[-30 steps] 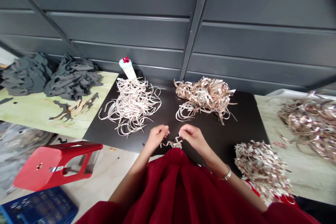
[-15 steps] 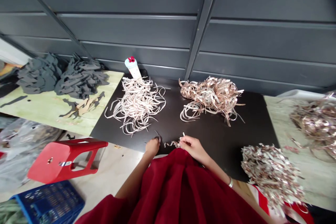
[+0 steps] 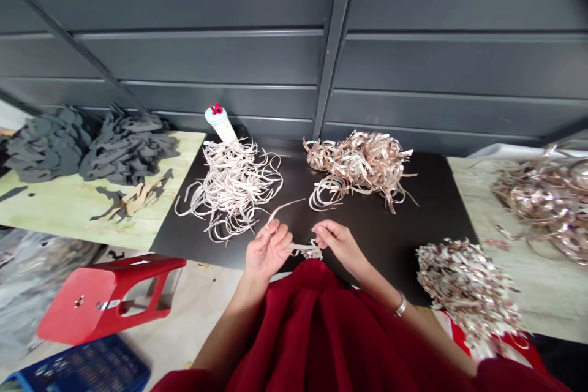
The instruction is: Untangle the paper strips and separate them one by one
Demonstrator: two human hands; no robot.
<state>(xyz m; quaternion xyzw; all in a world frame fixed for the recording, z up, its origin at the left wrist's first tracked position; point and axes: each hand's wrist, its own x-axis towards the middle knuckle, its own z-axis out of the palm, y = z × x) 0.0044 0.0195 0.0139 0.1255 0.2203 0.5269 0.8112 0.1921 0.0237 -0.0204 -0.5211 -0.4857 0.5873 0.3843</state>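
My left hand [image 3: 269, 249] is closed on a thin pale strip [image 3: 285, 204], whose free end sticks up and to the right past the fingers. A stretch of strip runs from this hand across to my right hand [image 3: 339, 245], whose thumb and fingers pinch its other end. Just under the strip, against the table's near edge, lies a small curled metallic-and-white strip bunch [image 3: 313, 253]. Beyond my left hand is a loose pile of pale strips [image 3: 239, 180]. A heap of rose-gold strips [image 3: 367, 162] lies beyond my right hand.
On the black table [image 3: 395, 245], a white cup [image 3: 223, 125] stands at the back. A pile of curled strips [image 3: 466, 288] sits at the right edge. Dark cut pieces [image 3: 50, 144] lie on the left table. A red stool [image 3: 92, 300] and blue crate [image 3: 82, 370] are on the floor.
My left hand has lifted and turned palm up, with a pale strip now visible in it. A strip now spans between both hands. The whole view has shifted slightly.
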